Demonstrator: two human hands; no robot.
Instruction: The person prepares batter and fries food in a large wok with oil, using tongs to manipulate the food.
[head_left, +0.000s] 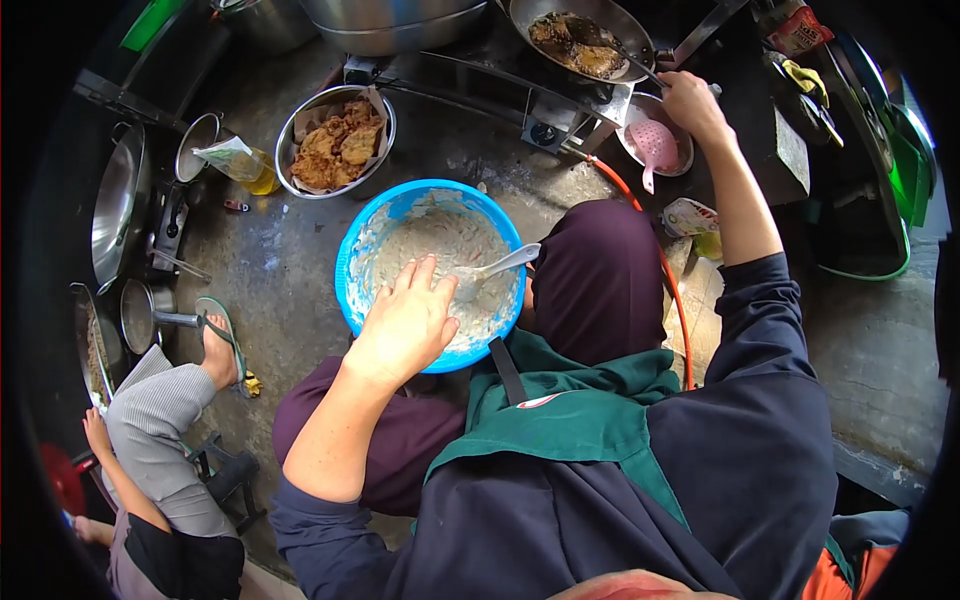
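Observation:
Over the blue basin [347,262] of pale batter [440,240], my left hand [405,318] has its fingers spread and holds nothing. A light spoon [512,260] rests in the batter, its handle leaning on the basin's right rim. My right hand [692,103] is stretched forward, closed round the handle of a dark spatula [625,62]. The spatula's blade reaches into a frying pan [520,20] on the stove, among browned fritters [575,45]. Just below that hand sits a bowl [685,150] with a pink slotted ladle [655,145] in it.
A metal bowl of fried pieces [335,145] stands behind the basin, with an oil packet [250,168] to its left. An orange hose [672,285] runs past my right knee. Another person [165,450] sits at the lower left. Pans [122,205] line the left side.

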